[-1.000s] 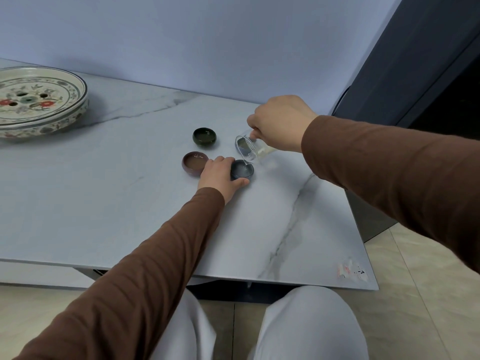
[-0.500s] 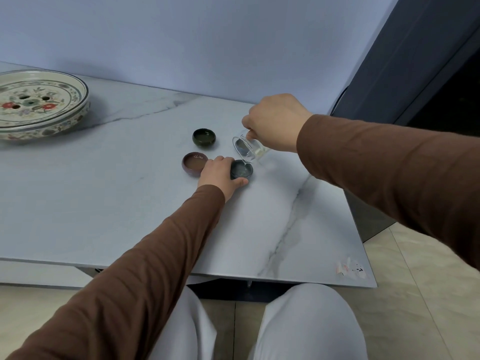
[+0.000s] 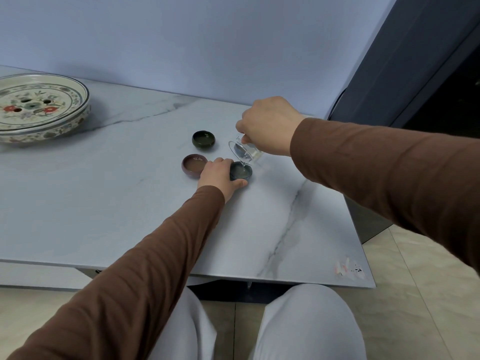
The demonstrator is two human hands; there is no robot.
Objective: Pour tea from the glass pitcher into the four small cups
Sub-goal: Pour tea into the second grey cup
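Observation:
My right hand (image 3: 270, 124) grips the glass pitcher (image 3: 244, 153), tipped steeply to the left, its spout just over the dark grey cup (image 3: 242, 172). Pale tea lies in that cup. My left hand (image 3: 219, 175) wraps around the grey cup's left side, thumb at its front, steadying it on the marble table (image 3: 104, 198). A brown cup (image 3: 194, 165) stands just left of my left hand, with liquid in it. A dark green cup (image 3: 204, 138) stands behind, also holding liquid. Another dark shape shows through the pitcher glass; I cannot tell what it is.
A large floral ceramic tea tray (image 3: 39, 107) rests at the table's far left. The table's right edge runs close to the pitcher, with a dark cabinet (image 3: 415, 74) beyond. My knees (image 3: 298, 320) sit below the near edge.
The pitcher has tipped a little further and dropped closer to the grey cup. My left hand has stayed on the cup.

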